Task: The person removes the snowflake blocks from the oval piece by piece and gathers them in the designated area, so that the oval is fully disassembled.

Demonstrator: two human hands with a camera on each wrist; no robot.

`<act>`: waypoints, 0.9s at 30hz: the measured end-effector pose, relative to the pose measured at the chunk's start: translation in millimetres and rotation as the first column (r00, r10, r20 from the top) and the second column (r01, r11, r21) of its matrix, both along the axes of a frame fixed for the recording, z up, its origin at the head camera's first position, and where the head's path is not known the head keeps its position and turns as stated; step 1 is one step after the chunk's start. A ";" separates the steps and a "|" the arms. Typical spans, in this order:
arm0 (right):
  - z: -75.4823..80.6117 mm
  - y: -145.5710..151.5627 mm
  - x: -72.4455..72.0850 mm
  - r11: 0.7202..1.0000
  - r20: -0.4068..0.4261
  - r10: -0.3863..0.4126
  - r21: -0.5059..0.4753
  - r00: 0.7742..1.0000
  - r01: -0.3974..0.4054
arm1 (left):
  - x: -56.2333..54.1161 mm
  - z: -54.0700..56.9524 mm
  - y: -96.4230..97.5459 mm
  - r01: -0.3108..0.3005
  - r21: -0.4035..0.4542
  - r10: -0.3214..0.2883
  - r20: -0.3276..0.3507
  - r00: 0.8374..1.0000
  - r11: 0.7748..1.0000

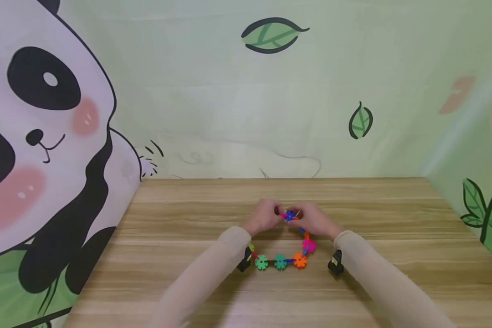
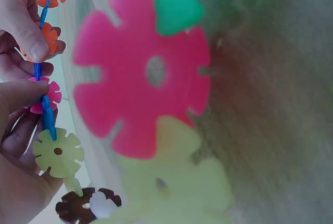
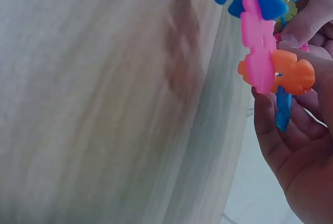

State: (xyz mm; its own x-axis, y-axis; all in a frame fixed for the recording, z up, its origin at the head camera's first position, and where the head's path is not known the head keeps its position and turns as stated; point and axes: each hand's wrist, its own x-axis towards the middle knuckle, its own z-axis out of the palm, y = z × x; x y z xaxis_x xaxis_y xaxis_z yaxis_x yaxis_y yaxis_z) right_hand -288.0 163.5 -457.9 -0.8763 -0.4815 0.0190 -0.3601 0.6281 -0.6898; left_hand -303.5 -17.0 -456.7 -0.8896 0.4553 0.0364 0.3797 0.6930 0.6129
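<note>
Notched plastic snowflake discs form a looped chain, its near side made of a green disc (image 1: 261,262), a teal disc (image 1: 280,261) and an orange disc (image 1: 299,260). At the loop's far side both hands meet around a blue disc (image 1: 289,215). My left hand (image 1: 266,215) pinches a pink disc (image 2: 53,97) between thumb and fingers. Directly opposite, my right hand (image 1: 313,219) grips an orange disc (image 3: 294,72) that has a blue disc (image 3: 283,108) slotted into it. A pale yellow disc (image 2: 58,153) and a brown disc (image 2: 78,206) continue the chain beside the left palm.
The wood-grain table (image 1: 180,291) lies beneath the hands and chain. Behind it rises a wall sheet (image 1: 209,91) printed with leaves and a panda (image 1: 98,150). A small black device sits at the left wrist (image 1: 244,260) and another black device (image 1: 336,263) at the right.
</note>
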 end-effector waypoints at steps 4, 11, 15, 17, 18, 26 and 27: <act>0.9 -1.5 1.4 1.000 -0.011 -0.002 -0.002 1.000 0.002 | 0.1 -2.8 -1.6 -0.005 0.024 0.007 -0.060 0.998 1.000; -3.5 3.8 -0.6 0.999 -0.028 -0.023 0.022 0.999 0.024 | 1.4 -2.9 -7.6 0.002 0.057 0.003 -0.086 0.996 0.998; -3.8 9.0 -2.8 0.999 -0.033 -0.031 0.032 0.999 0.032 | 0.6 -1.5 -10.9 -0.015 0.036 0.018 -0.097 0.995 0.999; -3.4 10.2 -3.0 0.999 -0.040 -0.029 0.036 0.999 0.031 | 0.5 -1.3 -12.1 -0.017 0.022 0.019 -0.089 0.996 1.000; -3.0 10.3 -2.9 0.999 -0.038 -0.029 0.031 0.999 0.030 | 0.7 -1.3 -12.7 -0.017 0.014 0.018 -0.079 0.997 1.000; -1.7 11.0 0.0 1.000 -0.069 0.006 0.011 0.998 -0.005 | 3.7 -1.6 -17.3 -0.014 -0.019 0.014 -0.004 1.000 1.000; -1.5 11.0 0.4 1.000 -0.073 0.009 0.011 0.997 -0.008 | 3.6 -1.5 -18.0 -0.012 -0.020 0.012 -0.006 1.000 1.000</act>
